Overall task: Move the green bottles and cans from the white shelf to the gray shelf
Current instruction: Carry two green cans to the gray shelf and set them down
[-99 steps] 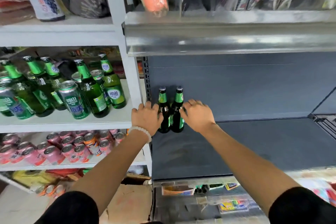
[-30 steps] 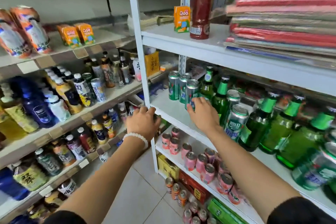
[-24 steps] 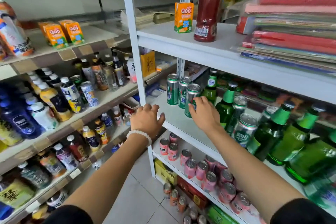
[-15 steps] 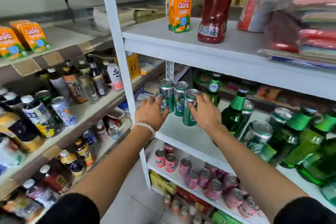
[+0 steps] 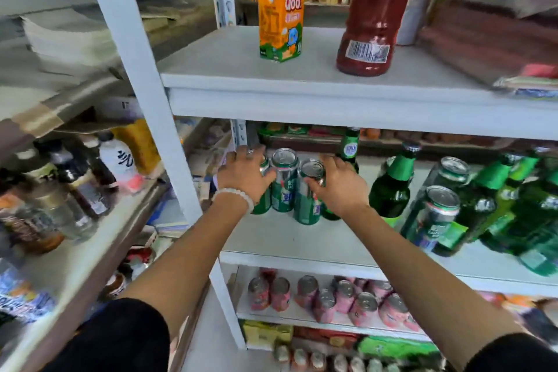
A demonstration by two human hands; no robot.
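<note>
Three green cans stand together at the left end of the white shelf (image 5: 305, 243). My left hand (image 5: 246, 174) wraps round the leftmost green can (image 5: 263, 204). My right hand (image 5: 338, 184) curls round the right green can (image 5: 308, 205). Between them the middle green can (image 5: 283, 181) stands untouched. A green bottle (image 5: 348, 146) rises just behind my right hand. More green bottles (image 5: 392, 184) and green cans (image 5: 439, 211) fill the shelf to the right. The gray shelf is out of view.
The white upright post (image 5: 145, 93) stands just left of my left hand. Above, a board carries an orange juice carton (image 5: 280, 21) and a tall red bottle (image 5: 374, 21). Pink cans (image 5: 326, 299) sit on the board below. Another shelf of mixed bottles (image 5: 75, 184) runs at left.
I turned from the gray shelf, where two green bottles were set down, to the white shelf. Both hands reached in and closed round the outer cans of the left group.
</note>
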